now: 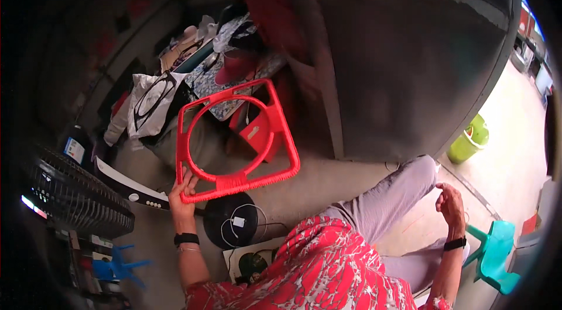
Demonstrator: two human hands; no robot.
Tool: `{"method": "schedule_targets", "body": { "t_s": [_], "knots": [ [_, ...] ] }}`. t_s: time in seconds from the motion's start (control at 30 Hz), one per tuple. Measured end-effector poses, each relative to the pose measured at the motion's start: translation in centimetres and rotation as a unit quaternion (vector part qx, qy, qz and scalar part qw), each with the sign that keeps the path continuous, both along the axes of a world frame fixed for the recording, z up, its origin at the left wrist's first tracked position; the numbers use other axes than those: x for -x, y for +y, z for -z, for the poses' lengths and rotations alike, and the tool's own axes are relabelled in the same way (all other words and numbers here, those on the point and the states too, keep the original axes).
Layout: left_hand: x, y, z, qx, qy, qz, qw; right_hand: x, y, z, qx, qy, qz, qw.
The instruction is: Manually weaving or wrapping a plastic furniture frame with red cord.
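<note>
My left hand (184,189) grips the lower left corner of a red square frame (234,182) with a round ring inside it. Red cord or strip seems to be wrapped closely around its bars. The frame is held up and tilted, above the floor. My right hand (451,203) is away to the right, beside my knee, with its fingers curled in. Whether anything thin is between those fingers is too small to tell. Behind the frame, partly seen through its ring, is a red box (253,134).
A black fan (82,196) stands at the left, its round base (225,222) near my left forearm. A blue stool (120,266) is lower left. A large dark cabinet (404,70) fills the far side. At the right are a green bucket (468,140) and teal chair (496,254).
</note>
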State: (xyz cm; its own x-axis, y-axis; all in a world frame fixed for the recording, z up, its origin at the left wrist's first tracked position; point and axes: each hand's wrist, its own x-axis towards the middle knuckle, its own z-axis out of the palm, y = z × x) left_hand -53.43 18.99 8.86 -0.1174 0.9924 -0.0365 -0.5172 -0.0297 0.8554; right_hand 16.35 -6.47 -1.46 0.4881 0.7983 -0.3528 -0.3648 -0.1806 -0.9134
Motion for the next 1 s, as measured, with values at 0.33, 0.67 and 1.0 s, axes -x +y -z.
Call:
{"method": "schedule_targets", "body": {
  "t_s": [0.33,0.67,1.0],
  "knots": [
    [-1.6,7.0,3.8,-0.051,-0.122,0.009,0.991,-0.7,-4.1,1.5,0.097,-0.042,0.112,0.988],
    [-3.5,14.9,3.7,-0.074,-0.213,-0.04,0.973,0.2,-6.8,3.7,0.186,-0.041,0.125,0.974],
    [-7.2,28.8,1.2,-0.118,-0.299,-0.072,0.944,-0.5,-8.9,2.8,0.213,0.025,0.238,0.947]
  ]
}}
